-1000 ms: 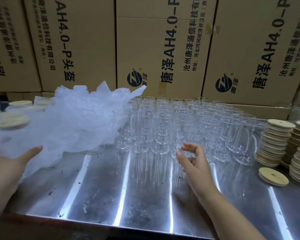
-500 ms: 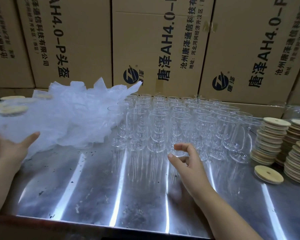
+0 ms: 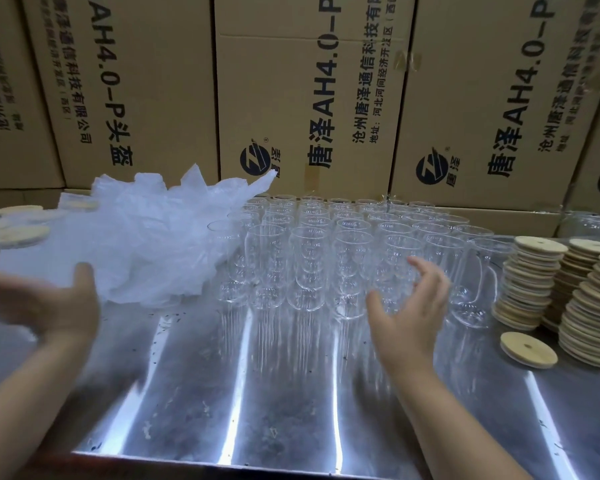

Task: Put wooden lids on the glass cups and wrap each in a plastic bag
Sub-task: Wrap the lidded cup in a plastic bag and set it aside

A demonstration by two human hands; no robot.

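Note:
Several clear glass cups [image 3: 326, 244] stand in rows at the middle back of the steel table [image 3: 257, 410]. A crumpled heap of clear plastic bags [image 3: 146, 244] lies to their left. Round wooden lids sit in stacks [image 3: 534, 271] at the right, and one loose lid [image 3: 529, 349] lies flat in front of them. My left hand [image 3: 49, 306] is blurred, fingers out and thumb up against the front edge of the bag heap. In front of the nearest cups, my right hand [image 3: 409, 313] hovers with its fingers spread, holding nothing.
Cups with wooden lids [image 3: 18, 233] show through plastic at the far left. A wall of printed cardboard boxes [image 3: 309, 98] stands right behind the table. The table's front edge runs along the bottom of the view.
My right hand has risen and spread its fingers, from a loose curl to open in front of the cups. My left hand has moved right and up against the bag heap.

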